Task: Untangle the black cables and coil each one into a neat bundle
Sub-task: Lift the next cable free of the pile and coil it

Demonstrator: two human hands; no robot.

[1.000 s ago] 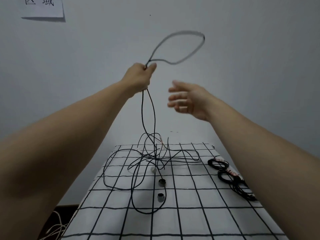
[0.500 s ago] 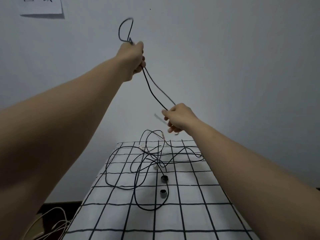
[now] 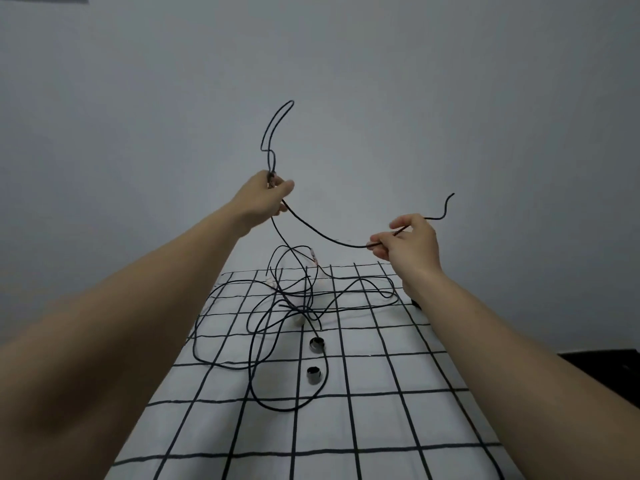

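Both hands are raised above the white cloth with black grid lines [image 3: 381, 393]. The left hand [image 3: 265, 195] pinches a thin black cable [image 3: 322, 234], a narrow loop standing above it; the right hand [image 3: 410, 242] grips the same strand near its free end. The rest lies tangled on the cloth.

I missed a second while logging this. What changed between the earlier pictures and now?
The right hand, open and empty a second ago, took hold of the black cable below the left hand and drew its free end out to the right. The left hand kept its grip. The tangle and two metal rings on the checked cloth look unchanged.
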